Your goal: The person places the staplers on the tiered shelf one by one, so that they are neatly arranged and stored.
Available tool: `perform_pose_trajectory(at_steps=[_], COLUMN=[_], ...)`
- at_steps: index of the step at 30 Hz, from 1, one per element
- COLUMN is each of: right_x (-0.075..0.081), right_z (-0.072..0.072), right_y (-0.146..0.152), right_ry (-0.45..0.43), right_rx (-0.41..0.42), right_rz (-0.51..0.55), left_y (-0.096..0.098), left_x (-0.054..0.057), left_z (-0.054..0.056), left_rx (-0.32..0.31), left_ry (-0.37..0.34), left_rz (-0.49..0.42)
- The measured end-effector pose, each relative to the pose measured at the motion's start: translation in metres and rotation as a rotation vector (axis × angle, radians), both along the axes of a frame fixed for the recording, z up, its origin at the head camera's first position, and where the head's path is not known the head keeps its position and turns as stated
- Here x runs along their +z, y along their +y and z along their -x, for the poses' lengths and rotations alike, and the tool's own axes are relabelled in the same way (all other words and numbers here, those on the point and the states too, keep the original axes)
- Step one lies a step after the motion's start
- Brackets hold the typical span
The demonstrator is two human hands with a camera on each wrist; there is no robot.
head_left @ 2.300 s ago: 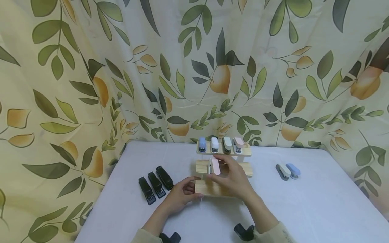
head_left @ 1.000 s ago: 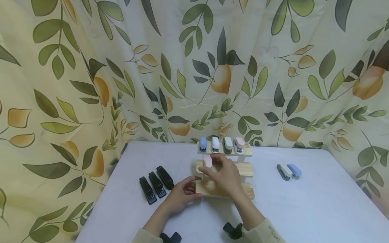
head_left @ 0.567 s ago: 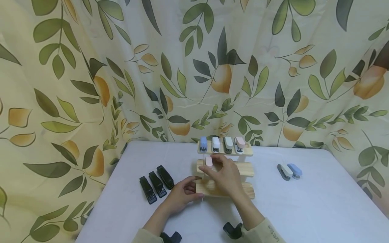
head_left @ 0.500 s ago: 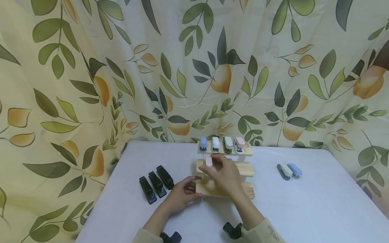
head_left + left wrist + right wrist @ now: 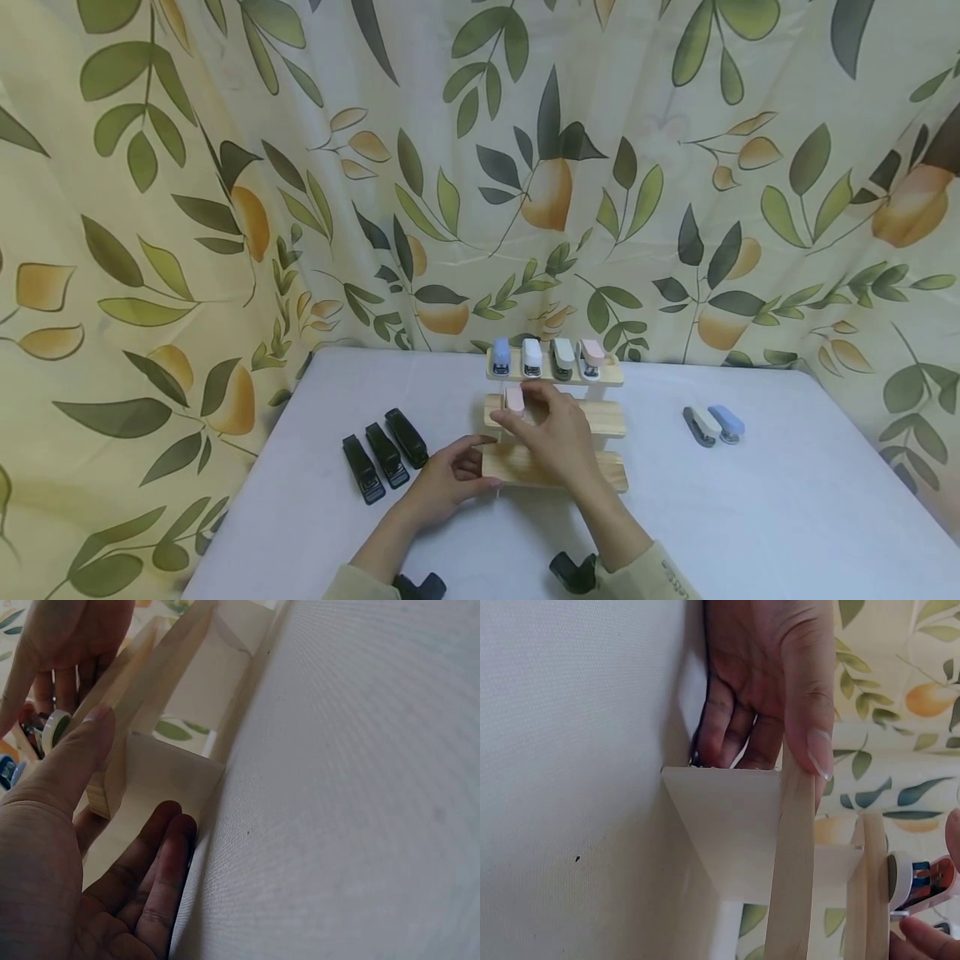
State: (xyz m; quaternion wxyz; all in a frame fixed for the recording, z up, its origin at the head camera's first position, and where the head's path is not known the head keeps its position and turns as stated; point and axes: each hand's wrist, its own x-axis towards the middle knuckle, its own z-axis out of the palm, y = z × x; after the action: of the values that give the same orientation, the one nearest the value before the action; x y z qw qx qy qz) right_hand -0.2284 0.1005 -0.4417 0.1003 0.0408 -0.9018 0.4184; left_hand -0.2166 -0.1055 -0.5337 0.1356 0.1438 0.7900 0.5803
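Head cam looked forward and down from farther back, whole wooden rack in frame. Wrist cams were way closer and tipped sideways, white tabletop filling the left view's right side and the right view's left; both caught the left hand.

A cream leaf-and-fruit-print curtain hangs behind a white table.

three staplers lie left of the rack, two other staplers right of it.
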Motion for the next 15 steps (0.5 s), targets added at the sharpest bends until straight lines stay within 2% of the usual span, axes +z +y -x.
perform_pose_trajectory(at_steps=[7, 15], right_x=[0.0028, 0.0041], right_z=[-0.0013, -0.0042], right_y=[0.0021, 0.0072], right_ry=[-0.015, -0.023], right_rx=[0.009, 0.059], right_rz=[0.0, 0.002], left_y=[0.0008, -0.001], left_x=[-0.0003, -0.0029], left_z=[0.0014, 0.0018], left_rx=[-0.008, -0.003], left_ry=[0.006, 0.008], left_rz=[-0.015, -0.002])
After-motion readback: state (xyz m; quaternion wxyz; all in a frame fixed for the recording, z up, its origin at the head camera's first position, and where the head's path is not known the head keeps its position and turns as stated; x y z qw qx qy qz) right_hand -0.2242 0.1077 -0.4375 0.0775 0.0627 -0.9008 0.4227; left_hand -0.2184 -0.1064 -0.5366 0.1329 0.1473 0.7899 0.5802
